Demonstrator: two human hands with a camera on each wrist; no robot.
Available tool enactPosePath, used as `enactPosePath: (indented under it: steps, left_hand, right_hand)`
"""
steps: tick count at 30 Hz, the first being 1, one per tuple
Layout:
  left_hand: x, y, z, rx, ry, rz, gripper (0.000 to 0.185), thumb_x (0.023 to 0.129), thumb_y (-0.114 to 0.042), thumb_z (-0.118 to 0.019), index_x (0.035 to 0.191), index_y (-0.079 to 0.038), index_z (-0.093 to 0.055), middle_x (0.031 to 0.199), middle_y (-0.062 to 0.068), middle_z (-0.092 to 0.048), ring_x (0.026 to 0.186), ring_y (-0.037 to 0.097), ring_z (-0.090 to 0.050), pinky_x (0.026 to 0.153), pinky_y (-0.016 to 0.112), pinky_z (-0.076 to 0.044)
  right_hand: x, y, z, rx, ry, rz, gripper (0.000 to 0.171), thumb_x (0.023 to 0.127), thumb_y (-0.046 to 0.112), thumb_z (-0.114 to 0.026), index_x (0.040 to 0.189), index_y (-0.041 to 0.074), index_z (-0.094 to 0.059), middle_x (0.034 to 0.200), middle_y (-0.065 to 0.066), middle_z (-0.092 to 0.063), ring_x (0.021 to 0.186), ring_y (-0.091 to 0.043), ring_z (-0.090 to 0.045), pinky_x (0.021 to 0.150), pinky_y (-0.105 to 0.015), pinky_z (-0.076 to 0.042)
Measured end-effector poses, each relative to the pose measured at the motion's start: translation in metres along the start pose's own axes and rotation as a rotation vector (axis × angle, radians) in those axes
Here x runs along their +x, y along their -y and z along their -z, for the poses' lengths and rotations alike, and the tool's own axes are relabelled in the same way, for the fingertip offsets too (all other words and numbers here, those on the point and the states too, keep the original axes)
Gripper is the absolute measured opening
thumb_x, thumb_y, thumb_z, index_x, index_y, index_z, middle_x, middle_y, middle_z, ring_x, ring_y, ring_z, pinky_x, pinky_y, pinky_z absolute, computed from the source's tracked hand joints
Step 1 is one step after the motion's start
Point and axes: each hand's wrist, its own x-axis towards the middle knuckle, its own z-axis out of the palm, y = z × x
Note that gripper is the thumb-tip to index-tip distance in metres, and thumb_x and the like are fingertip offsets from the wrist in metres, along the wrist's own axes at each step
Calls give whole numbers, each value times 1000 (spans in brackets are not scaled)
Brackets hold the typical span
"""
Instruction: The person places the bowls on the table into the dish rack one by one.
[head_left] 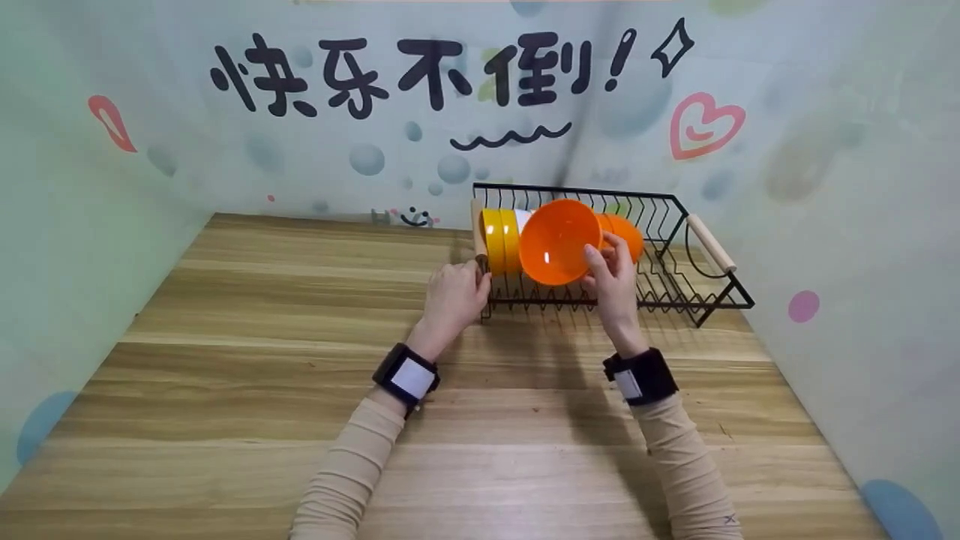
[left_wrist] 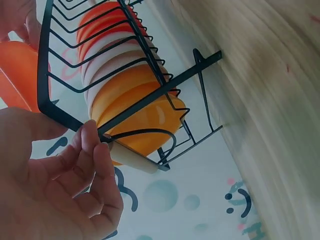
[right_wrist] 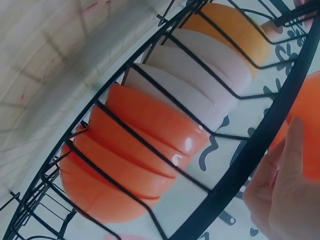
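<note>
A wooden table (head_left: 225, 390) is seen from above; the left hand (head_left: 454, 296) is curled on the left handle (left_wrist: 132, 159) of a black dish rack (head_left: 705, 296); yellow bowls (head_left: 501, 240) are stacked inside; an orange bowl (head_left: 555, 241) is pinched at its rim by the right hand (head_left: 615, 281), above the rack.

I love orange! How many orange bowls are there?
3: one orange bowl in the right hand, two orange bowls standing in the rack. More may be hidden.

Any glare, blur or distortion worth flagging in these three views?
Head view: sharp, edges bowed, small highlight inside the orange bowl, arm shadows on the table. Left wrist: left hand close and soft. Right wrist: glints on stacked bowls, rack wires soft.
</note>
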Motion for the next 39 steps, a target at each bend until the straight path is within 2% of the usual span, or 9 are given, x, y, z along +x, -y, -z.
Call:
enactPosePath:
  steps: [3, 8, 12, 15, 23, 26, 30, 35, 39]
  left_hand:
    - [1, 0, -2, -21, 10, 30, 27, 93, -25, -56, 78, -2, -62, 75, 16, -67, 70, 33, -63, 61, 41, -48]
    - [3, 0, -3, -76, 46, 67, 26, 92, -24, -54, 78, -3, -60, 71, 13, -64, 60, 21, -54, 50, 30, -39]
    - [2, 0, -5, -77, 41, 68, 26, 92, -23, -54, 78, -3, -61, 73, 13, -65, 63, 25, -58, 53, 34, -44]
    - [2, -1, -5, -64, 34, 68, 25, 91, -23, -55, 80, -2, -62, 75, 14, -66, 67, 29, -62, 57, 38, -48]
    - [3, -1, -5, -52, 24, 49, 24, 91, -22, -55, 80, -1, -63, 75, 15, -67, 68, 30, -63, 59, 40, -49]
    - [3, -1, -5, -45, 17, 42, 24, 91, -21, -56, 81, -1, -63, 75, 15, -67, 69, 31, -63, 60, 41, -49]
    - [3, -1, -4, -36, 18, 40, 24, 91, -21, -56, 81, -1, -63, 75, 15, -67, 69, 31, -62, 60, 41, -49]
    - [2, -2, -6, -23, -6, 33, 24, 90, -21, -56, 83, 0, -64, 76, 17, -67, 70, 33, -63, 60, 42, -50]
    - [1, -2, -6, -21, -19, 25, 24, 90, -21, -57, 86, 1, -65, 77, 17, -67, 72, 33, -63, 61, 43, -50]
  right_hand:
    - [4, 1, 8, 13, -40, -5, 44, 93, 26, -54, 132, 10, -43, 111, -6, -55, 98, -17, -59, 77, -25, -53]
    - [13, 4, 27, 27, -156, -32, 49, 93, 27, -56, 136, 8, -39, 114, -6, -52, 103, -20, -57, 82, -25, -54]
    - [19, 4, 47, 61, -232, -66, 50, 92, 27, -60, 135, 11, -40, 116, -4, -50, 110, -20, -54, 97, -32, -50]
    - [22, 3, 61, 74, -275, -87, 53, 90, 28, -63, 135, 14, -41, 117, -4, -49, 111, -19, -53, 101, -35, -47]
    - [30, 3, 94, 44, -420, -98, 56, 84, 27, -71, 132, 16, -46, 113, -2, -51, 101, -16, -55, 83, -22, -52]
    - [35, 3, 103, 30, -445, -105, 57, 83, 28, -72, 131, 16, -46, 111, -2, -50, 99, -15, -55, 80, -20, -51]
    - [44, 4, 113, -42, -463, -106, 58, 81, 29, -74, 130, 16, -46, 105, -1, -49, 94, -12, -57, 79, -19, -50]
    - [55, 3, 121, -227, -456, -82, 61, 80, 33, -73, 132, 16, -46, 99, 2, -46, 86, -9, -57, 72, -16, -48]
    - [63, 2, 124, -393, -428, -77, 64, 82, 39, -70, 135, 16, -44, 99, 4, -44, 85, -7, -53, 71, -16, -47]
